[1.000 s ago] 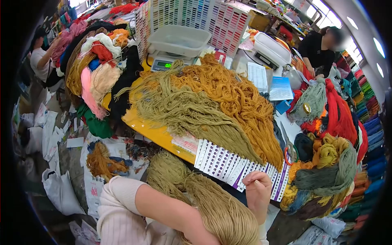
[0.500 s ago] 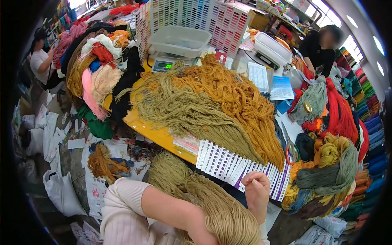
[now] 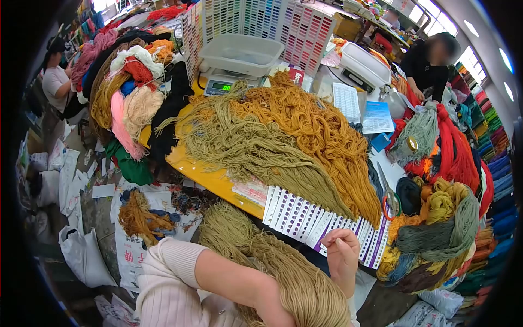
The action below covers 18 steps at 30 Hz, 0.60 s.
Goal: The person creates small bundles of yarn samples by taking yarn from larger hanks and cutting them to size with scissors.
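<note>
Skein handling underway: olive skein (image 3: 310,283) lay against left forearm (image 3: 234,278). Right hand (image 3: 342,250) curled, pinch unclear; left hand hidden, couldn't tell. Next move needed slack strands controlled.

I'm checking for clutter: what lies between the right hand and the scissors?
In the head view, white punched cards lie between the right hand and the scissors, with the orange yarn's lower ends over them near the handles.

Yarn workshop: heaped coloured yarn (image 3: 327,131), colour sample boards (image 3: 261,22), digital scale (image 3: 222,87), co-workers at tables.
</note>
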Each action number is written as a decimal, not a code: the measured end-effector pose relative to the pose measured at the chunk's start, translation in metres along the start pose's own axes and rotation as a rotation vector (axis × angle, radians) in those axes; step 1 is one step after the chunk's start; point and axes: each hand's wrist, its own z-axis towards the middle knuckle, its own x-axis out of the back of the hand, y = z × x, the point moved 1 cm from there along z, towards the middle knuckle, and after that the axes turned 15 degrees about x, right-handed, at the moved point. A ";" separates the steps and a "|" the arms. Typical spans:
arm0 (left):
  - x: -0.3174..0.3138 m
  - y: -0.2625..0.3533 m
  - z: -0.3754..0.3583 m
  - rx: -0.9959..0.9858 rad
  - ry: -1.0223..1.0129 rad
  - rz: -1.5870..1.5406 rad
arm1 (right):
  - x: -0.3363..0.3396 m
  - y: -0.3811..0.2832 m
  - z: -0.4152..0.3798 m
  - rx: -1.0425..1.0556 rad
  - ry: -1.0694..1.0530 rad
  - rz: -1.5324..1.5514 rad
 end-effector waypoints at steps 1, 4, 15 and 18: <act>0.000 0.000 0.000 -0.002 -0.001 -0.003 | 0.000 0.000 0.000 0.000 -0.001 0.000; 0.000 -0.001 0.001 -0.002 -0.003 -0.013 | 0.002 0.002 0.000 -0.002 0.003 0.003; 0.001 -0.002 0.001 -0.005 -0.018 -0.052 | 0.005 0.005 -0.001 -0.020 0.000 -0.001; 0.001 -0.003 0.001 -0.005 -0.019 -0.063 | 0.005 0.006 -0.001 -0.021 0.004 -0.007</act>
